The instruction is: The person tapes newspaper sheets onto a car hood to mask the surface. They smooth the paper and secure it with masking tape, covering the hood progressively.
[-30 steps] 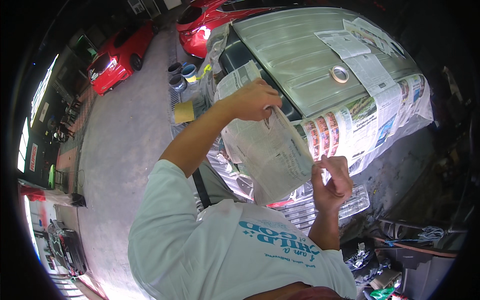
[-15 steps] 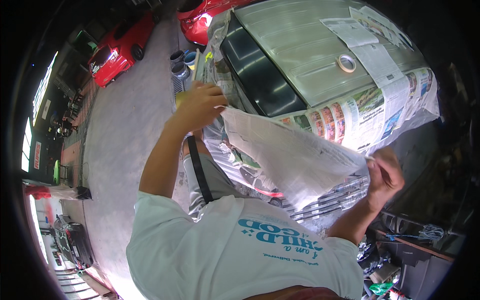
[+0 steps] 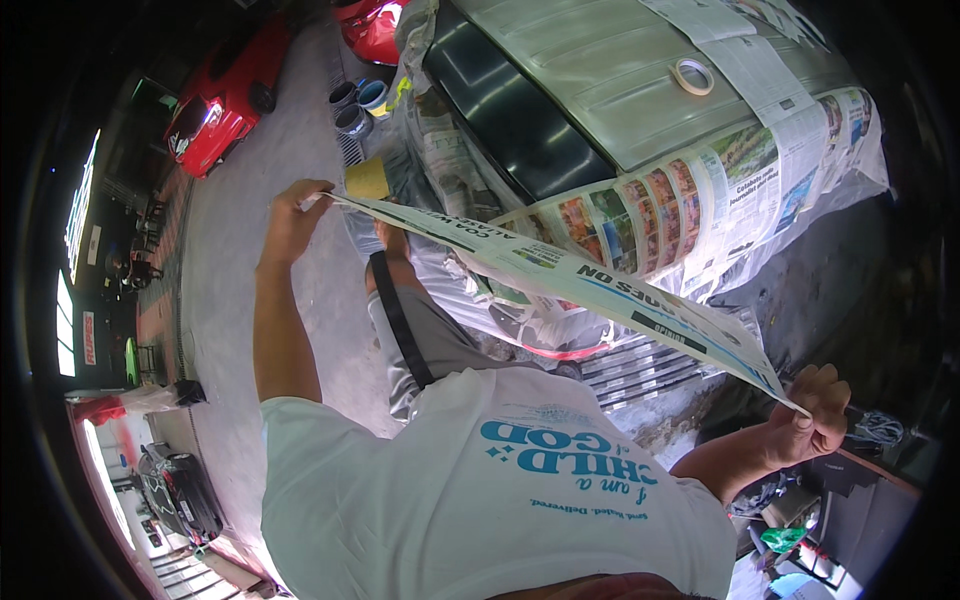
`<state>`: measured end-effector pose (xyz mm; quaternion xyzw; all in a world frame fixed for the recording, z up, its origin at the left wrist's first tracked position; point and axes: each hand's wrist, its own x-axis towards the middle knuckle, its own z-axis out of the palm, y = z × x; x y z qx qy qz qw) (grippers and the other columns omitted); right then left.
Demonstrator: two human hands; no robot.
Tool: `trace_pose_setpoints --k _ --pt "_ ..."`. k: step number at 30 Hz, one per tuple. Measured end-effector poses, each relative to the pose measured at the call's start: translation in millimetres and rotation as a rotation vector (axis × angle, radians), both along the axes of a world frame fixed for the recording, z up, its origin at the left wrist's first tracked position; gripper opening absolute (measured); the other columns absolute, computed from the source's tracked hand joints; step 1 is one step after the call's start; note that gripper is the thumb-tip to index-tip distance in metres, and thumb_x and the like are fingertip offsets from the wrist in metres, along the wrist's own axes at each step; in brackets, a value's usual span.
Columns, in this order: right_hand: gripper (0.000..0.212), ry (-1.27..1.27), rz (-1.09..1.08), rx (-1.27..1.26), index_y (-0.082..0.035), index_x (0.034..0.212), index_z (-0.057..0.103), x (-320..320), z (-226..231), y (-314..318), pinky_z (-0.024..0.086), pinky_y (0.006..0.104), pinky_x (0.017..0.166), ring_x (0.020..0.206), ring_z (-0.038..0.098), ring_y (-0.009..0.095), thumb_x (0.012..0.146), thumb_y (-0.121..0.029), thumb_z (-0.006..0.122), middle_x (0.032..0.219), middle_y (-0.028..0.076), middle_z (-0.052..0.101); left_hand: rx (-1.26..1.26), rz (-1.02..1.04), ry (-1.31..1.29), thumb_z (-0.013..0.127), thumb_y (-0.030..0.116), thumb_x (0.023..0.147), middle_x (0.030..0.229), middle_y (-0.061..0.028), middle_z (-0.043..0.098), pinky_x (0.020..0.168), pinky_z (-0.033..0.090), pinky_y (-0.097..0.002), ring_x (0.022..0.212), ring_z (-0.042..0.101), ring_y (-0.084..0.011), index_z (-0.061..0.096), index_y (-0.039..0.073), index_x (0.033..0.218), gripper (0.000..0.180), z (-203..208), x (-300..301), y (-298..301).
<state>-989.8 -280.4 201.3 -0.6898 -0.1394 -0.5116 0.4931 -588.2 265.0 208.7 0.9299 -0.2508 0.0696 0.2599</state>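
A printed newspaper sheet [image 3: 560, 283] is stretched taut between my two hands, seen nearly edge-on as a long slanting strip. My left hand [image 3: 300, 218] pinches its far left corner, over the concrete floor. At the lower right, my right hand [image 3: 815, 415] grips the opposite corner between thumb and fingers. Beyond the sheet stands a vehicle with a bare grey-green ribbed roof [image 3: 570, 60] and a dark window [image 3: 515, 110]. Newspaper masking [image 3: 690, 205] covers its near side, with plastic film below. A roll of masking tape [image 3: 692, 76] lies on the roof, away from both hands.
Several buckets [image 3: 352, 122] stand on the floor near the vehicle's left end, near a yellow sheet [image 3: 367, 178]. Red cars [image 3: 215, 115] and a dark car [image 3: 180, 490] are parked farther off. Dark furniture and a green item [image 3: 783, 539] sit at lower right.
My left hand has moved left and my right hand right and down, pulling the loosely hanging sheet out into a long taut strip. The view has shifted slightly.
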Motion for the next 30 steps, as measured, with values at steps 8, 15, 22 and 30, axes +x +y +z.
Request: trace_pose_setpoints --k 8,15,22,30 --pt "0.012 -0.052 0.043 0.147 -0.01 0.107 0.071 -19.8 0.9 14.2 0.037 0.0216 0.043 0.067 0.044 0.013 0.096 -0.01 0.075 0.09 0.003 0.044 -0.643 -0.033 0.371 0.076 0.009 0.096 0.097 0.0012 0.071 0.084 0.047 -0.0226 0.089 0.062 -0.0063 0.075 0.002 0.115 0.021 5.9 55.4 20.7" --pt "0.018 0.052 -0.25 0.149 -0.007 0.097 0.062 9.6 -0.6 23.2 0.028 0.0248 0.051 0.068 0.037 0.012 0.096 -0.017 0.076 0.085 0.003 0.037 -0.808 -0.083 0.373 0.075 0.015 0.098 0.098 0.0033 0.069 0.078 0.044 -0.0216 0.082 0.055 -0.005 0.073 0.003 0.119 0.025 34.2 120.8 5.3" --pt "0.015 0.24 -0.4 0.401 0.002 0.107 0.074 100.6 -25.9 31.8 0.044 0.0239 0.077 0.086 0.056 0.008 0.092 0.005 0.075 0.099 0.004 0.067 -0.632 -0.11 0.358 0.072 0.017 0.099 0.094 0.0043 0.07 0.073 0.046 -0.0222 0.079 0.059 -0.004 0.074 0.006 0.114 0.018 28.5 238.9 -38.4" --pt "0.034 0.623 -0.563 0.673 0.006 0.128 0.068 178.5 -135.8 71.3 0.053 0.0252 0.083 0.087 0.063 0.009 0.094 0.004 0.073 0.1 0.003 0.069 -0.483 -0.179 0.379 0.07 0.011 0.099 0.093 -0.0007 0.073 0.077 0.049 -0.0248 0.083 0.063 -0.0079 0.073 0.0 0.11 0.016 -49.1 370.9 -142.3"
